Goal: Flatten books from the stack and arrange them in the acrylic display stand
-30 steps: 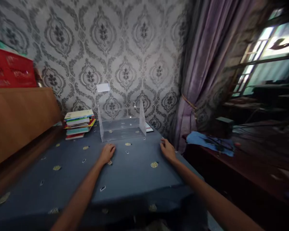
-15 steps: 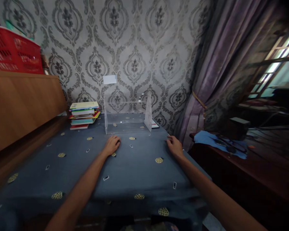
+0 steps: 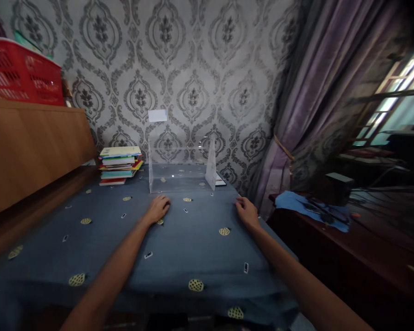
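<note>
My left hand [image 3: 158, 209] lies palm down on the blue-grey tablecloth [image 3: 179, 248], its fingers resting loosely and holding nothing. My right hand [image 3: 247, 213] lies near the right edge of the cloth, fingers loosely bent and apart, with no object visible in it. Behind and between the hands stands a clear acrylic rack [image 3: 210, 168] with transparent side panels. It is closer to my left hand, and neither hand touches it. A stack of books [image 3: 120, 166] lies at the back left of the table.
A flat white-and-red item [image 3: 221, 179] lies partly behind the rack. At left, a red plastic basket [image 3: 24, 73] sits on a wooden cabinet [image 3: 37, 147]. At right, a blue cloth [image 3: 296, 206] with dark objects lies on a dark red surface beside the purple curtain [image 3: 303, 105].
The view has shifted slightly, so the table and hands appear a little lower and further left. Both hands stay in nearly the same places on the cloth.
</note>
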Motion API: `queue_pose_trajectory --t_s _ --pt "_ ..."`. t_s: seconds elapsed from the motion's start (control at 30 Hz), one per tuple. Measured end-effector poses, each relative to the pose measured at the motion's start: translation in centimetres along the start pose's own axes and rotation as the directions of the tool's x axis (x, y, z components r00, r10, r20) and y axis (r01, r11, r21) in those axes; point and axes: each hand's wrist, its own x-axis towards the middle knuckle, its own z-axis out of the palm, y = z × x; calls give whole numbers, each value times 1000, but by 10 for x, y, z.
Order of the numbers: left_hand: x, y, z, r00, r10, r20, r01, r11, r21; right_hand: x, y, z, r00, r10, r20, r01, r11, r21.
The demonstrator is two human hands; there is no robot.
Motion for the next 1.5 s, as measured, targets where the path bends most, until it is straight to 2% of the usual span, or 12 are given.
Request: queue_pose_trajectory --t_s 0.37,1.07,1.5 --pt "-2 -3 -1 1000 -10 18 10 1000 -17 -2 1 1 999 0 40 0 1000 15" --pt "0 1 -3 1000 -25 -4 25 1000 -4 -1 -5 -1 999 39 -11 -37 989 142" --pt "-1 6 -8 999 -43 13 43 998 -34 -4 -4 -3 999 46 24 -50 983 178"
